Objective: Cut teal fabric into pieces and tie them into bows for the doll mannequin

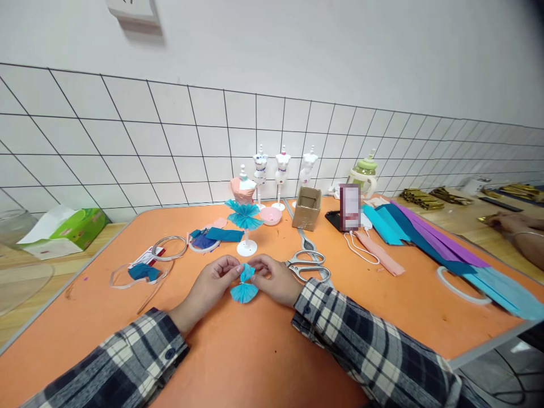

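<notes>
In the head view, my left hand (210, 284) and right hand (278, 280) have thumbs and fingertips drawn together, pinching the blue paper piece (244, 293) between them, its lower fan spreading toward me. I'd judge it nearly weightless, soft and easily torn, so I'd hold the gathered waist, not the thin edges. The scissors (306, 266) lie just right of my right fingers; a blue ruffle (245, 215) is beyond both.

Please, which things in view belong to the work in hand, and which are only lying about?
Likely belonging:
blue paper, in left hand and right hand
front mannequin
scissors
coloured sheets

Seemingly lying about:
bottle
tissues
</notes>
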`<state>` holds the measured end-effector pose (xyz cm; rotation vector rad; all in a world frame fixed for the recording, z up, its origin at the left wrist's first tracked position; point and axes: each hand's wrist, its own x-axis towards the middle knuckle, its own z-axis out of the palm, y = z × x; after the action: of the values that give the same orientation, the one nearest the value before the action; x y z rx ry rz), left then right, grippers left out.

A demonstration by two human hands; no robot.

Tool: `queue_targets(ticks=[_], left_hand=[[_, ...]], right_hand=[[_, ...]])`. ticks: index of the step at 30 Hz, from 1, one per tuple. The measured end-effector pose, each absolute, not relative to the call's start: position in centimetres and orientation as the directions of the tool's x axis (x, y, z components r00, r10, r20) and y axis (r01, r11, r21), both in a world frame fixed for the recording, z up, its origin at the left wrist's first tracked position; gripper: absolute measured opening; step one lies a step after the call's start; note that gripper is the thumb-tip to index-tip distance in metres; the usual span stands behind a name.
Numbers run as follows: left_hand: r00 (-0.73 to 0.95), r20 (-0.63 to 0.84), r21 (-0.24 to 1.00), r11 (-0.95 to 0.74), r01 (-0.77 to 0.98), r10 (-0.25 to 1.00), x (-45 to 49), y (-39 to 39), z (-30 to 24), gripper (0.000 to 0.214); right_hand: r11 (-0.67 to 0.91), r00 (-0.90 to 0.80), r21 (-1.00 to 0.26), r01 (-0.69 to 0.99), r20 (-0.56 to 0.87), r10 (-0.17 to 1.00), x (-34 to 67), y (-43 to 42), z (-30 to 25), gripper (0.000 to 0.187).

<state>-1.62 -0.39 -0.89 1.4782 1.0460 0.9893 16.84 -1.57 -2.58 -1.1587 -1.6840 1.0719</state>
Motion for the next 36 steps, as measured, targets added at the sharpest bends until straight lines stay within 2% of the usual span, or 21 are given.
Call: queue_targets(ticks=[2,6,10,13,16,19,22,25,28,31,34,36], left_hand=[[0.32,0.056,0.983,-0.108,0.147,0.946,-1.5,-0.5,-0.9,0.04],[0.312,0.059,0.978,-0.117,0.17,0.948,-1.4,-0.5,-1.0,0.041],[0.228,0.099,0.99,-0.118,0.073,0.969,-1.7,-0.3,-1.2,0.036],[0.304,0.075,0.996,-0.085,0.021,0.95,-1.9,-0.1,-1.4,0.043],[0.431,0.012,0.994,-0.059,0.095,0.902,-1.7,-0.2,-1.5,0.041],[0.376,0.01,0.98,-0.083,0.179,0.927,-1.4,-0.3,-1.3,0.035],[0.311,0.029,0.962,-0.111,0.251,0.95,-1.4,-0.4,-1.0,0.033],[0.332,0.035,0.938,-0.146,0.315,0.943,-1.4,-0.5,-0.8,0.032],[0.369,0.044,0.905,-0.193,0.378,0.928,-1.4,-0.6,-0.8,0.031],[0.394,0.031,0.882,-0.211,0.422,0.919,-1.3,-0.8,-0.8,0.026],[0.401,0.06,0.919,-0.207,0.336,0.914,-1.3,-1.0,-0.7,0.022],[0.399,0.082,0.969,-0.166,0.182,0.913,-1.4,-1.0,-0.6,0.036]], right_hand=[[0.235,-0.249,-0.946,0.223,0.178,0.952,16.8,-1.6,-2.5,0.034],[0.201,-0.234,-0.955,0.219,0.148,0.961,16.8,-1.3,-2.7,0.01],[0.143,-0.216,-0.983,0.118,0.115,0.97,16.9,-0.8,-3.1,0.009],[0.111,-0.22,-0.992,0.058,0.096,0.971,16.9,-0.6,-3.2,0.011],[0.107,-0.182,-0.992,0.064,0.094,0.979,16.9,-0.6,-3.1,0.009],[0.142,-0.159,-0.986,0.083,0.127,0.979,16.9,-0.6,-2.9,0.009],[0.168,-0.206,-0.977,0.133,0.139,0.969,17.1,-0.7,-2.8,0.008],[0.201,-0.243,-0.962,0.186,0.153,0.958,17.4,-0.7,-2.8,0.011],[0.205,-0.19,-0.953,0.221,0.164,0.968,17.5,-0.7,-2.9,0.017],[0.2,-0.184,-0.951,0.238,0.158,0.97,17.4,-0.8,-2.9,0.015],[0.196,-0.229,-0.964,0.182,0.152,0.962,17.3,-1.0,-2.8,0.014],[0.171,-0.215,-0.981,0.087,0.149,0.965,17.3,-1.0,-2.6,0.016]])
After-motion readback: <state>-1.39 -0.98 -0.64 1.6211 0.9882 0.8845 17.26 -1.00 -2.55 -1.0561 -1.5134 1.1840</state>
